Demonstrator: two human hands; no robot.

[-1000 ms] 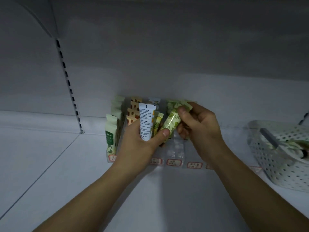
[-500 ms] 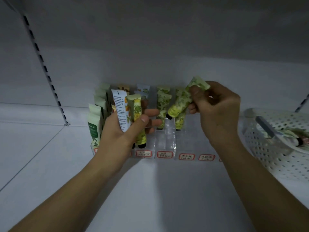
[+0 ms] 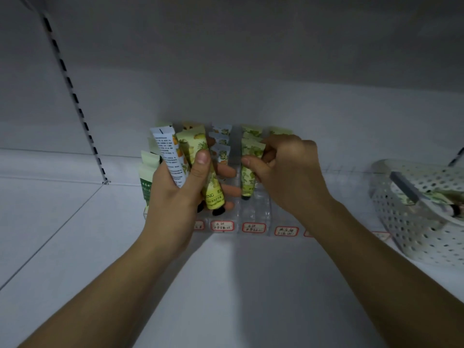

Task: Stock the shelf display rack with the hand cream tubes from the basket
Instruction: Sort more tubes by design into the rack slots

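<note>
The clear plastic display rack (image 3: 253,214) with red-bordered labels sits at the back of my white shelf; right of it stands the white perforated plastic basket (image 3: 416,222), tubes left inside. Half a second ago my right hand (image 3: 288,174) held the green leaf-print tube (image 3: 248,169) tilted above the rack; now I pinch it upright in the fourth lane, nearly seated. My left hand (image 3: 175,194) grips two more: one white text-printed tube (image 3: 169,156), one yellow pineapple tube (image 3: 200,169).
</note>
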